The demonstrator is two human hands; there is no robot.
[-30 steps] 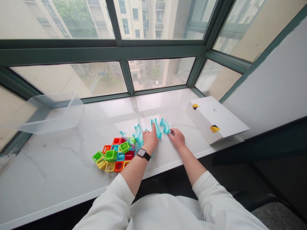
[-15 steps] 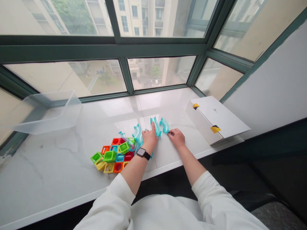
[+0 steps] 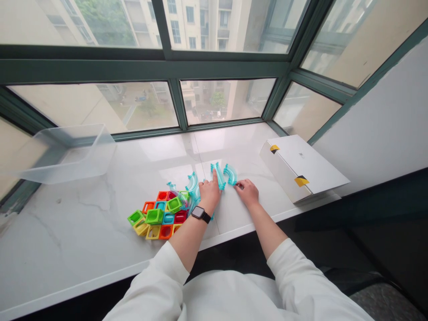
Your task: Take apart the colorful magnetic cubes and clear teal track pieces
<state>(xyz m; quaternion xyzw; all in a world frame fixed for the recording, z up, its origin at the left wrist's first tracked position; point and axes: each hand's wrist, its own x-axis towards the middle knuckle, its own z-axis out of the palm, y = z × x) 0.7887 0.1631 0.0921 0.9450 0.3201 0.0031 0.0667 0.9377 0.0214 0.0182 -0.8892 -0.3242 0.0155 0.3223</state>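
Note:
My left hand (image 3: 209, 194), with a smartwatch (image 3: 199, 213) on its wrist, rests on the white marble sill (image 3: 100, 214); its index finger points forward and touches a straight clear teal track piece (image 3: 218, 175), the other fingers curled. My right hand (image 3: 248, 192) lies beside it, fingers bent, fingertips at the near end of a curved teal track piece (image 3: 230, 174). More teal curved pieces (image 3: 192, 183) lie just left of my left hand. A cluster of coloured square frame tiles (image 3: 157, 215) in green, orange, red, yellow and blue sits further left.
A clear plastic bin (image 3: 67, 151) stands at the back left of the sill. A white cardboard box (image 3: 301, 167) with yellow tape lies at the right. Dark green window frames (image 3: 177, 104) run along the back. A grey wall rises on the right.
Both hands stay on the teal track pieces almost unmoved. The view has shifted slightly.

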